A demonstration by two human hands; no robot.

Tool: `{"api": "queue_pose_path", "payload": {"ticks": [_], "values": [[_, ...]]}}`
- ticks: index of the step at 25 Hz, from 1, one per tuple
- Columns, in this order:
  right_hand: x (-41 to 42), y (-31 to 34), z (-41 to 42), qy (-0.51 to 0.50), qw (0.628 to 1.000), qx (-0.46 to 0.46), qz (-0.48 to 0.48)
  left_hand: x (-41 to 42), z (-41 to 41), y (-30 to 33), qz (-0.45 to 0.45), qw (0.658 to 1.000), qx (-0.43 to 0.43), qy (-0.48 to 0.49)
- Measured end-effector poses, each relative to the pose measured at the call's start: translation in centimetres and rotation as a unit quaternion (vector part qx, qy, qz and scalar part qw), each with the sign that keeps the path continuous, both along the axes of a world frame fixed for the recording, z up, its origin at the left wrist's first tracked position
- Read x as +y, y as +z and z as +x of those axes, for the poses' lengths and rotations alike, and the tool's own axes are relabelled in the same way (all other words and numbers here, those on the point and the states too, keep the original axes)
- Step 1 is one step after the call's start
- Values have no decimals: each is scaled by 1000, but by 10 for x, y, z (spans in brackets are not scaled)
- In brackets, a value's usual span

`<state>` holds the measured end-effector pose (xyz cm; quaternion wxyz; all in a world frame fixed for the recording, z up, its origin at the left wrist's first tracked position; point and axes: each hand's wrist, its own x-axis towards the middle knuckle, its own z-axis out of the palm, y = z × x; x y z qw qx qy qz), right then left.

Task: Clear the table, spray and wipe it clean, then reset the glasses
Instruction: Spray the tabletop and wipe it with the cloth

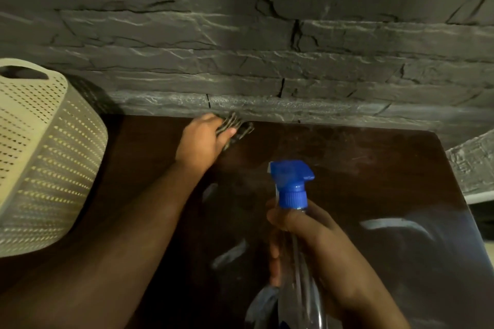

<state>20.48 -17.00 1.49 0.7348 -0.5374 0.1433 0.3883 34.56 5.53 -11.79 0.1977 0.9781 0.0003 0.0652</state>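
A dark glossy brown table [374, 181] fills the lower part of the head view. My left hand [199, 141] reaches to the table's far edge by the wall and grips a dark patterned cloth [236, 127], which lies on the tabletop. My right hand [307, 243] holds a clear spray bottle [302, 275] upright above the near middle of the table, fingers curled round its neck. Its blue trigger head [291, 181] points right. No glasses are in view.
A cream perforated plastic basket [40, 157] stands on the table's left side, close to my left forearm. A grey stone-pattern wall [267, 35] runs along the far edge. The table's right edge drops off beside a textured grey surface [473, 165].
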Motion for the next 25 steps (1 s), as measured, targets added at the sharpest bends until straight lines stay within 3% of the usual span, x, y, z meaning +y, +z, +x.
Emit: {"api": "queue_pose_path", "payload": {"ticks": [2,7,11,15,18,20,25], "values": [[2,-4,-1,5,1000,0,-4,-29,6,4,4,1000,20,-4],[5,-4,-3,34,999,1,-10,-13,-64,6,-21,982,34,-187],[-1,-3,-9,29,1000,4,-1,28,-64,6,-31,995,-1,-91],[1,-14,-18,40,999,-6,-7,-4,-18,8,2,1000,16,-10],[7,-18,-25,50,999,-4,-12,-6,-68,8,-20,988,27,-148],[9,-18,-30,52,998,-3,-20,15,-103,5,-20,981,14,-190],[7,-22,-40,50,998,-16,-27,21,-56,5,-7,1000,-13,3]]}}
